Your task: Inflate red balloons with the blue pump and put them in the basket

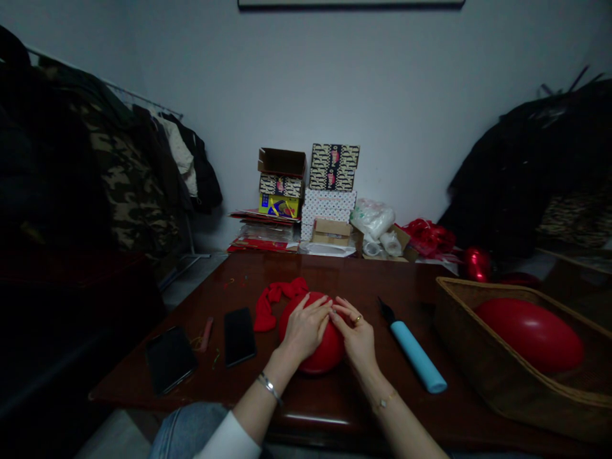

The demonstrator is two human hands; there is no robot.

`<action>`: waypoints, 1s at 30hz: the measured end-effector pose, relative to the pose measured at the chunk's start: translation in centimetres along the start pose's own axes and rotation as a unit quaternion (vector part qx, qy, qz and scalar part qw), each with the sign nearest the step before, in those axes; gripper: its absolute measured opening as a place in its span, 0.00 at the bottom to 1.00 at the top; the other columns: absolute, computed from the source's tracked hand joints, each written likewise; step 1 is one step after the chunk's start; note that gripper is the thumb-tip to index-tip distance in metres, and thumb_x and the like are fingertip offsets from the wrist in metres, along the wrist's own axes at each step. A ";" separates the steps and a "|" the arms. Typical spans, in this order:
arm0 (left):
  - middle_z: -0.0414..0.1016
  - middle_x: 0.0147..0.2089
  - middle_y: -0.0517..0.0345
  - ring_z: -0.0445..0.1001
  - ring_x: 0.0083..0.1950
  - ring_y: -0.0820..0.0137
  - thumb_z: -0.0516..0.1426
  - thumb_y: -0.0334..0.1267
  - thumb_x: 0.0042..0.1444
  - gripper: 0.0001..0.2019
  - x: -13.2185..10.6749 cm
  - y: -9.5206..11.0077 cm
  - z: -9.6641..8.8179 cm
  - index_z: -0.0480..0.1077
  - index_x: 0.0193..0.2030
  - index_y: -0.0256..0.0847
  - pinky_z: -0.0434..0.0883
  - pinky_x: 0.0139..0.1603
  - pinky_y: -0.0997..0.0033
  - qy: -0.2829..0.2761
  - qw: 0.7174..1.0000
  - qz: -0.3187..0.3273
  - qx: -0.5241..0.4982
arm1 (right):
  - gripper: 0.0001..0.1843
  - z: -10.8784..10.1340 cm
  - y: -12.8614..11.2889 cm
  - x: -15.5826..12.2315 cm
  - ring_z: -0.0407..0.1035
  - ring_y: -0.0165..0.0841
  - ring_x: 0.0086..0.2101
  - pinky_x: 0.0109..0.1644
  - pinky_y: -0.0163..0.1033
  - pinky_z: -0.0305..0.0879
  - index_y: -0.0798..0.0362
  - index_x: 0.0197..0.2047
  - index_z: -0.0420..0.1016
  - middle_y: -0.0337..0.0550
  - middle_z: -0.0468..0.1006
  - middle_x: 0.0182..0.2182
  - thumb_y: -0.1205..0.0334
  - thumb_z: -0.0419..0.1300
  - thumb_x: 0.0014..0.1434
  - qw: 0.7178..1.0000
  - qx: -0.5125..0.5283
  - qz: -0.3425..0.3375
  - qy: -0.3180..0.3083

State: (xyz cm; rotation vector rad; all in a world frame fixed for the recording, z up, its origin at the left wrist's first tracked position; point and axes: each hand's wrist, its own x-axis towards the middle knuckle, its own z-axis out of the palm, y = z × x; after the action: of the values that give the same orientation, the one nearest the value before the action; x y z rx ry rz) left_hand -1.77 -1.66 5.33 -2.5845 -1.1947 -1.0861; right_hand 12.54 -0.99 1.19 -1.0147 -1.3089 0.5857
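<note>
An inflated red balloon [319, 357] rests on the dark wooden table [335, 408] in front of me. My left hand [306, 326] lies against its top left side, fingers pinched at the balloon's upper right. My right hand [352, 331], with a ring on one finger, meets it there, its fingertips closed on the same spot. The balloon's neck is mostly hidden behind my fingers. Just beyond the balloon, to the left, lies a crumpled red pile [273, 299], perhaps cloth or limp balloons. Right of my hands lies a light blue hand pump [417, 354] with a black nozzle.
A wicker basket [507, 376] at the right holds another red balloon [530, 331]. On the left lie a black phone [240, 336], a dark tablet-like device [171, 359] and a small reddish stick [207, 335]. Stacked boxes [329, 207] stand beyond the table's far edge.
</note>
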 end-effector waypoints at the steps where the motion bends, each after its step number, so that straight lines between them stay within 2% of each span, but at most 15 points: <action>1: 0.73 0.52 0.51 0.68 0.57 0.67 0.48 0.30 0.59 0.14 0.0 0.0 0.0 0.70 0.49 0.40 0.58 0.63 0.55 0.001 1.000 0.002 0.000 | 0.13 0.0 0.1 0.1 0.63 0.40 0.53 0.59 0.51 0.53 0.49 0.35 0.78 0.46 0.75 0.46 0.50 0.61 0.50 1.000 -0.002 0.001 0.002; 5: 0.74 0.52 0.52 0.68 0.57 0.67 0.48 0.31 0.60 0.15 -0.1 -0.1 0.2 0.70 0.50 0.42 0.59 0.62 0.54 0.019 1.000 0.012 -0.009 | 0.12 -0.1 0.2 0.3 0.65 0.40 0.50 0.58 0.51 0.54 0.49 0.32 0.77 0.46 0.77 0.42 0.49 0.60 0.52 1.000 -0.013 -0.002 0.016; 9: 0.75 0.51 0.51 0.69 0.56 0.66 0.48 0.31 0.60 0.14 -0.1 0.0 0.2 0.72 0.46 0.41 0.59 0.61 0.53 0.028 1.000 0.002 -0.013 | 0.12 -0.5 -0.2 0.1 0.64 0.40 0.51 0.58 0.54 0.51 0.48 0.31 0.76 0.45 0.77 0.42 0.50 0.58 0.53 0.999 -0.027 -0.012 0.020; 12: 0.75 0.51 0.52 0.69 0.56 0.66 0.48 0.31 0.59 0.14 -0.1 0.0 0.2 0.72 0.45 0.42 0.58 0.62 0.53 0.024 1.000 0.001 -0.015 | 0.13 -1.0 -0.7 -0.3 0.62 0.41 0.53 0.58 0.55 0.52 0.48 0.29 0.75 0.46 0.76 0.44 0.49 0.58 0.54 0.999 -0.025 -0.021 -0.021; 15: 0.75 0.51 0.54 0.68 0.56 0.67 0.48 0.31 0.59 0.14 -0.1 -0.1 0.3 0.72 0.45 0.42 0.57 0.63 0.54 0.022 1.000 -0.002 -0.014 | 0.15 -1.6 -1.3 -0.4 0.63 0.41 0.52 0.55 0.51 0.58 0.48 0.26 0.75 0.46 0.74 0.47 0.48 0.57 0.54 0.996 -0.019 -0.035 -0.081; 18: 0.75 0.51 0.53 0.68 0.56 0.67 0.49 0.29 0.58 0.13 -0.1 0.0 0.2 0.72 0.45 0.42 0.57 0.63 0.54 0.016 1.000 -0.004 -0.012 | 0.14 -1.9 -1.8 -0.1 0.63 0.40 0.53 0.53 0.47 0.61 0.48 0.32 0.78 0.44 0.67 0.55 0.50 0.55 0.56 0.992 -0.034 -0.058 -0.106; 20: 0.75 0.51 0.52 0.68 0.57 0.67 0.49 0.29 0.58 0.13 -0.2 0.3 0.1 0.72 0.44 0.41 0.56 0.63 0.54 0.014 1.000 -0.005 -0.009 | 0.14 -1.9 -2.0 0.3 0.58 0.40 0.56 0.56 0.48 0.58 0.45 0.40 0.77 0.41 0.58 0.61 0.51 0.55 0.56 0.991 -0.062 -0.077 -0.092; 23: 0.75 0.50 0.51 0.68 0.57 0.67 0.49 0.28 0.58 0.13 -0.2 0.8 0.2 0.72 0.45 0.40 0.56 0.63 0.54 0.015 1.000 0.003 -0.008 | 0.15 -1.5 -2.1 0.8 0.45 0.41 0.62 0.62 0.53 0.46 0.41 0.46 0.74 0.35 0.49 0.65 0.54 0.54 0.57 0.986 -0.118 -0.112 -0.036; 26: 0.75 0.51 0.52 0.68 0.57 0.67 0.48 0.28 0.58 0.14 -0.2 1.2 0.4 0.72 0.45 0.41 0.56 0.63 0.54 0.017 1.000 0.014 -0.009 | 0.16 -0.8 -2.0 1.0 0.40 0.41 0.63 0.63 0.56 0.40 0.40 0.48 0.73 0.34 0.49 0.64 0.57 0.53 0.58 0.976 -0.165 -0.140 0.025; 30: 0.75 0.50 0.52 0.69 0.56 0.67 0.49 0.28 0.58 0.14 -0.2 1.2 0.5 0.72 0.45 0.40 0.56 0.63 0.54 0.025 0.999 0.018 -0.008 | 0.17 -0.3 -1.7 0.9 0.44 0.39 0.62 0.61 0.55 0.46 0.41 0.50 0.71 0.36 0.52 0.63 0.59 0.52 0.59 0.965 -0.198 -0.165 0.049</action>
State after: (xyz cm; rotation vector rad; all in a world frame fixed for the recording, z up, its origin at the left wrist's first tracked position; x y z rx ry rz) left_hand -0.74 -2.43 5.03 -2.5643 -1.1287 -1.1511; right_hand 12.76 -1.11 3.09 -1.0982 -1.4979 0.0163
